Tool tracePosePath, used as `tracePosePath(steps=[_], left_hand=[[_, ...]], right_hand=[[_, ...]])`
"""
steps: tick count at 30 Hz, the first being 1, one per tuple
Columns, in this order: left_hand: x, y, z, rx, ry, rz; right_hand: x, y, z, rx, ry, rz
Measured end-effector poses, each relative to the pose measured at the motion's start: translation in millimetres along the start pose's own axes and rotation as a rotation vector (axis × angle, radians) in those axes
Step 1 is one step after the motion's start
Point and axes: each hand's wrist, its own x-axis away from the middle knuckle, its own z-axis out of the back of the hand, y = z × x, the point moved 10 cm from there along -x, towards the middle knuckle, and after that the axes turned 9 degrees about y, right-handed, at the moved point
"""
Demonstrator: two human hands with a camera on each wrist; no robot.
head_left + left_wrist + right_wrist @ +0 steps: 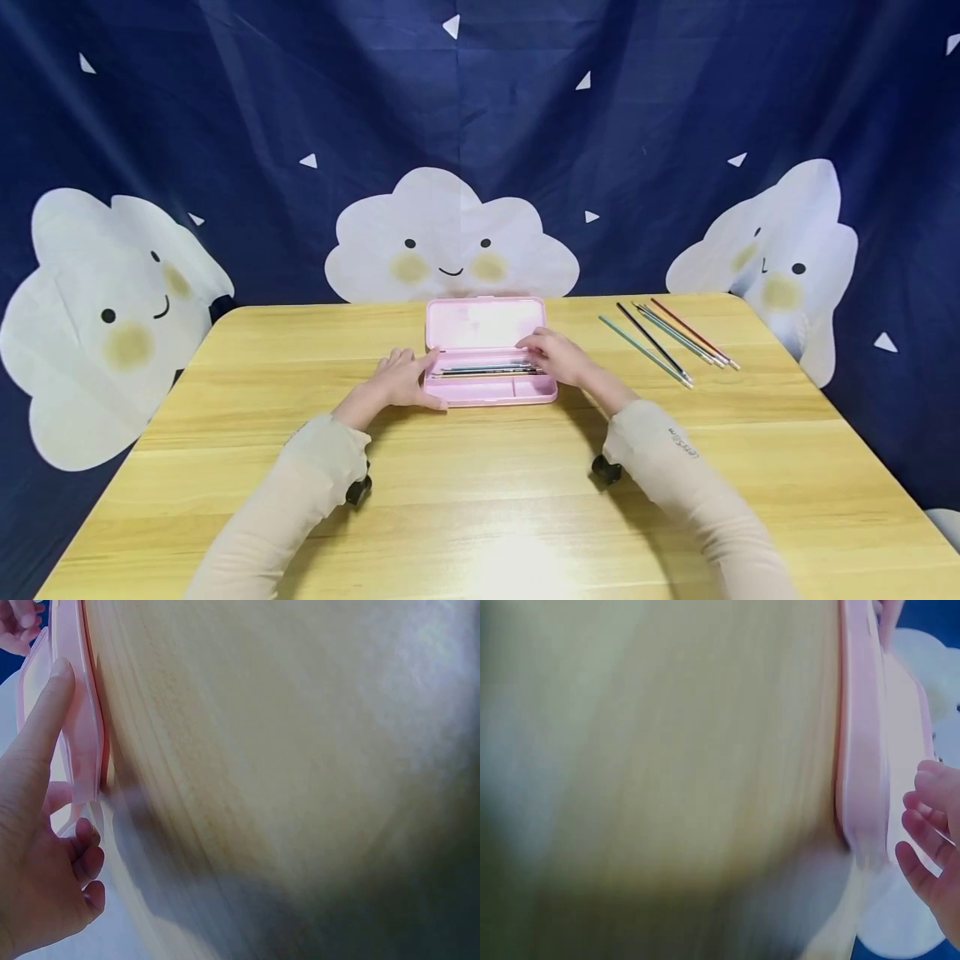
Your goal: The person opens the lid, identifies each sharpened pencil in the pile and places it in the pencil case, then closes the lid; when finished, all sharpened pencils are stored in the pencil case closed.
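A pink pencil case (474,392) lies open on the table, its lid (486,323) tipped back away from me. Several pencils (487,370) lie lengthwise inside its long compartment. My left hand (400,381) grips the case's left end. In the left wrist view, the thumb (46,712) presses along the case's front wall (84,727) and the other fingers bend around the end. Over the case's right end is my right hand (562,358), partly covering the pencils' ends. The right wrist view shows its fingers (922,832) loosely bent, with nothing visible in them.
At the table's back right, several loose pencils (648,354) lie side by side at a slant. The wooden table (480,492) has its back edge just behind the case. Beyond it hangs a dark blue curtain (510,108) with cloud prints.
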Motion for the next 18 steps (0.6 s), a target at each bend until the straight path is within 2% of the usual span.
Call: tracePosePath(steps=[4,10,18], left_hand=[[0.1,0.1,0.4,0.000,0.001,-0.004],[0.6,0.9,1.8,-0.001,-0.004,-0.008],[-0.1,0.9,-0.7,0.001,-0.013,-0.004]], right_hand=[[9.5,19,17,-0.026,0.044,-0.064],[27.0,51,43,-0.008,0.113,-0.144],[55.9,98,72,0.026,0.149,-0.273]])
